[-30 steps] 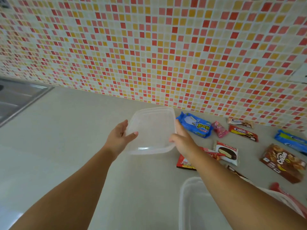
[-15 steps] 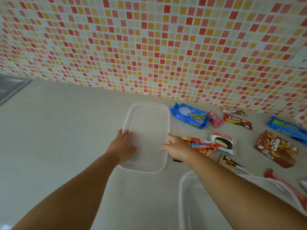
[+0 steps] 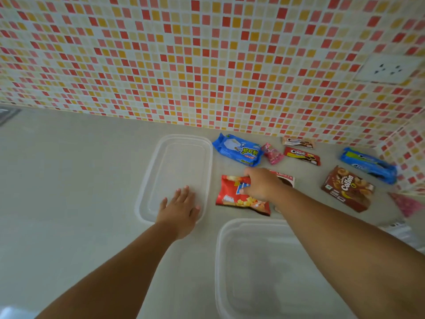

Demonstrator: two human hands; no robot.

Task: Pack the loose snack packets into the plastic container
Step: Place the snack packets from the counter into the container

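Starting nearest the wearer, the plastic container (image 3: 264, 268) sat open and empty on the countertop (image 3: 69, 180), its clear walls looking thin and probably a little flexible, so it would likely skid if a packet were pushed in hard. Just beyond it and to the left, the lid (image 3: 177, 171) lay flat, with the left hand (image 3: 180, 209) resting palm-down on its near end, fingers spread and gripping nothing. To the right of the lid, the right hand (image 3: 262, 184) had closed its fingers over the top edge of the red snack packet (image 3: 234, 195), which lay on the counter; whether the pinch was firm could not be told. That packet looked puffed, light and crinkly, its contents probably brittle, so the sealed edge was the sensible place to hold rather than the belly. A chocolate pie packet (image 3: 288, 179) lay partly hidden beneath the wrist. Farther back, a blue packet (image 3: 238, 149), a small pink packet (image 3: 272, 154) and two slim biscuit wrappers (image 3: 301, 155) lay loose near the tiled wall (image 3: 207, 65). The brown Collon box (image 3: 348, 188), to the right, looked stiff and could be taken by its sides.
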